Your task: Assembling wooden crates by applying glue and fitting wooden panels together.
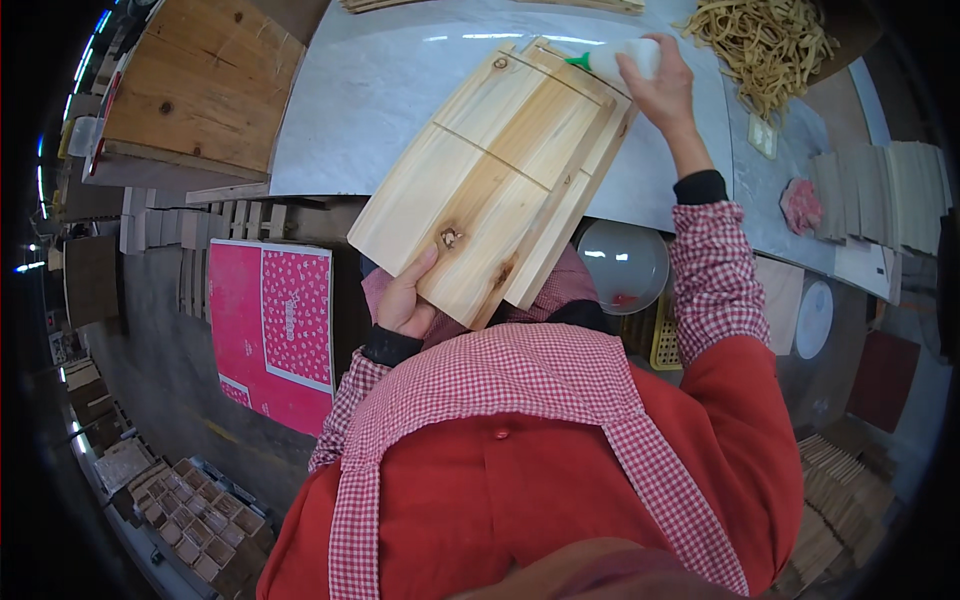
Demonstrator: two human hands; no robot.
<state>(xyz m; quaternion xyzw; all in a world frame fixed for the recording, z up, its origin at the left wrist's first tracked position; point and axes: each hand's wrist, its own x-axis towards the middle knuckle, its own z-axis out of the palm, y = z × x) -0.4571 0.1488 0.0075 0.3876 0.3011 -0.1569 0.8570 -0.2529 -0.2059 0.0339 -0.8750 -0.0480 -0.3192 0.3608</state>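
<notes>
My left hand (408, 303) grips the near left edge of a pale wooden panel (465, 195), thumb on top. Two grooves cross this knotty panel, one near its middle and one near its far end. A second wooden panel (588, 160) shows beneath it along the right side. Both lean from the table's edge toward my lap. My right hand (662, 88) is closed around a white squeeze bottle (625, 62), tipped sideways. Its green nozzle (580, 62) points left, over the panels' far right corner. I cannot tell whether the tip touches the wood.
The grey-white table (345, 120) runs ahead. On it, a heap of tan strips (762, 50) lies far right and a wooden box (195, 85) stands left. A round bowl (625, 265) sits below the panels' right side. A pink printed carton (272, 330) is at left; stacked boards (885, 195) stand right.
</notes>
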